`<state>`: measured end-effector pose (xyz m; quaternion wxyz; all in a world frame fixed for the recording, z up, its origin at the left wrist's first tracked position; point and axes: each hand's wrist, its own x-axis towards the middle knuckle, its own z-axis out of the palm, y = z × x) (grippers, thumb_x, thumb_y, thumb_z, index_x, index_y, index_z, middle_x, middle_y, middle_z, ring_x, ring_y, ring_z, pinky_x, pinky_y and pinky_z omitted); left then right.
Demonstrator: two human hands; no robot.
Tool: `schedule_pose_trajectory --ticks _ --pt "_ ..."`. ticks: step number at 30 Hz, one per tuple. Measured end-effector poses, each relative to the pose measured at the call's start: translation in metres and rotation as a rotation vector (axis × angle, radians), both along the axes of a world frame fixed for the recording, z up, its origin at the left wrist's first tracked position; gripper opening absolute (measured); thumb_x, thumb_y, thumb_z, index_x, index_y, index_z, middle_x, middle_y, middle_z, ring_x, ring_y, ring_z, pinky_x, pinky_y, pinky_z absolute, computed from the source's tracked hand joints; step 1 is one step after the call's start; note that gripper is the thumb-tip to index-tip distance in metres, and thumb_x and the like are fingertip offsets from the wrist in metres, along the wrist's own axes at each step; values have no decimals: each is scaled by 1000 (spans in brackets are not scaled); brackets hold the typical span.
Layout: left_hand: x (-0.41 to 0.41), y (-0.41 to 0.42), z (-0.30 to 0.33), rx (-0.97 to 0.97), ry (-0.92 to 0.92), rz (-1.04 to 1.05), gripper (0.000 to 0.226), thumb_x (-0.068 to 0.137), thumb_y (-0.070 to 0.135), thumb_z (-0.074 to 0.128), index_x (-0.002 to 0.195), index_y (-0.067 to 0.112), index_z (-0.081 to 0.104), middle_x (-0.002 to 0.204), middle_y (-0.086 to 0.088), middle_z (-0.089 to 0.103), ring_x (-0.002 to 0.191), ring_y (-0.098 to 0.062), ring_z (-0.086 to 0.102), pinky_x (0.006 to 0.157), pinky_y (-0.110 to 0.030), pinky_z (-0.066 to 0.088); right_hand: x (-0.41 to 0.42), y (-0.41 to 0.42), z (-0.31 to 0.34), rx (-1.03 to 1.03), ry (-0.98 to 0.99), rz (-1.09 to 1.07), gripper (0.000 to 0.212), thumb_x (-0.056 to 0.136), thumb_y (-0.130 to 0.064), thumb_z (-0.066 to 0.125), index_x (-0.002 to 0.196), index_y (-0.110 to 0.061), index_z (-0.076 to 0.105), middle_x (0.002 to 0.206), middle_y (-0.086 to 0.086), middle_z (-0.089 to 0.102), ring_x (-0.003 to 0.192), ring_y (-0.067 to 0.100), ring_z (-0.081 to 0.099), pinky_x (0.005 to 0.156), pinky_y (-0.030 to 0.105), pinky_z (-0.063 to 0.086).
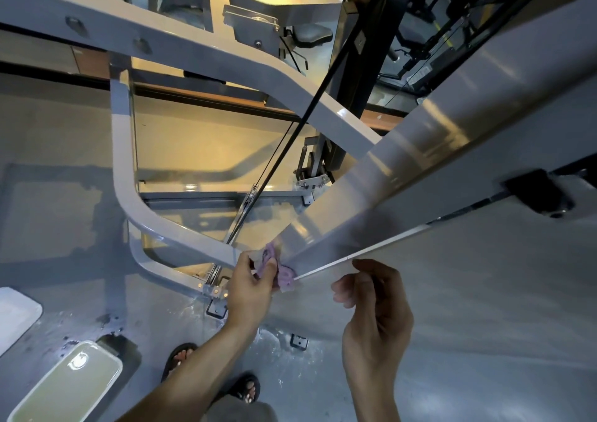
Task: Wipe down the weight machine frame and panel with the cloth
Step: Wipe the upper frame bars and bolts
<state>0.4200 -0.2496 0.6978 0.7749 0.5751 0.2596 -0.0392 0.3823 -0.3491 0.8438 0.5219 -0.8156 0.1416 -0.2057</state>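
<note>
Dim cool light, warm glare on frame (452,124), wide-angle edge distortion, soft bg

Two hands (250,287) (376,318), one cloth (277,266), two sandalled feet (181,358) (247,389), perhaps one phone (69,381)
</note>
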Motion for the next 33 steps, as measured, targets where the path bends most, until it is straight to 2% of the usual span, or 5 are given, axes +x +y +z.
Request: schedule_pose_trajectory --ticks 6,12,20,26,33 --pt "-13 -14 29 20 -87 33 24 92 -7 65 93 14 55 95 -5 70 96 -31 69 92 -61 54 -2 3 -4 8 5 4 28 92 -16 46 90 -35 67 69 9 69 64 22 64 66 37 49" --pt "-15 -33 96 -104 -481 -52 24 93 -19 57 90 -1 42 90 -7 54 68 -17 55 53 -31 48 -3 2 -5 -38 -22 21 25 94 -13 50 91 -27 70 70 2 68 61 14 61 60 23 47" --pt "-6 2 -17 -92 75 -64 11 94 -5 66 103 1 61 105 -21 72 101 -40 71 78 -43 64 -9 3 -14 -10 2 41 21 94 -12 49 94 -19 68 67 11 66 61 24 63 60 27 49" --pt "12 32 -36 133 138 -30 5 98 -7 59 98 -2 57 86 -11 65 75 -13 67 53 -11 50 -9 5 -26 -44 123 113 20 94 -18 50 96 -26 68 72 9 69 66 23 64 64 33 48" --pt "19 26 -69 216 62 -200 15 98 15 64 85 19 58 72 -3 69 73 -21 73 72 -40 61 -3 9 -43 -141 314 202 22 88 -22 51 101 -23 69 78 -3 71 76 16 67 69 26 51"
